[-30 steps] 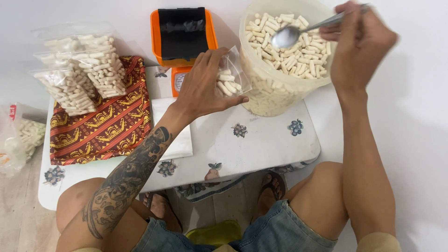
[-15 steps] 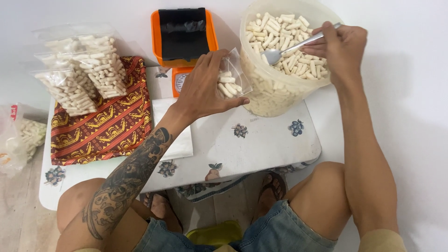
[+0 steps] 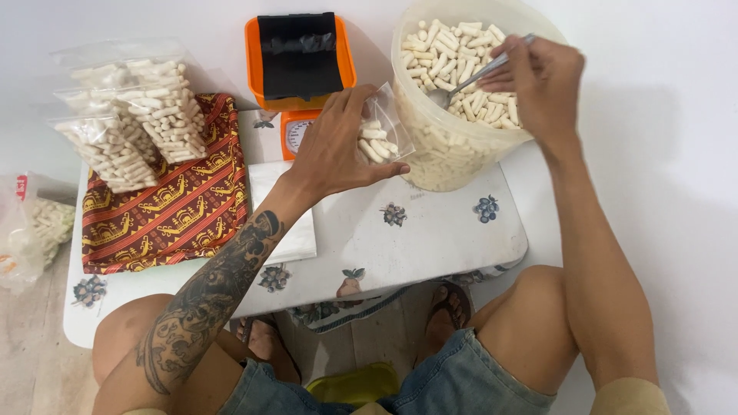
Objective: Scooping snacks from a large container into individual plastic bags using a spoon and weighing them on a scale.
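My left hand (image 3: pixel 338 146) holds a small clear plastic bag (image 3: pixel 382 137) with a few pale stick snacks in it, next to a large translucent tub (image 3: pixel 461 150). The tub is heaped with the same white stick snacks (image 3: pixel 453 54). My right hand (image 3: pixel 542 81) grips a metal spoon (image 3: pixel 477 77) whose bowl is dipped into the snacks in the tub. Both hands are above a low white table (image 3: pixel 415 246) with small fruit prints.
An orange kitchen scale (image 3: pixel 300 65) with a black tray stands behind my left hand. Three filled clear bags (image 3: pixel 127 123) lie on a red patterned cloth (image 3: pixel 169 207) at the left. Flat white bags (image 3: pixel 288 223) lie beside the cloth. Another bag (image 3: pixel 31 230) rests off the left edge.
My right hand has lowered the spoon from above the tub down into the snacks. The left hand has kept the small bag in place beside the tub.
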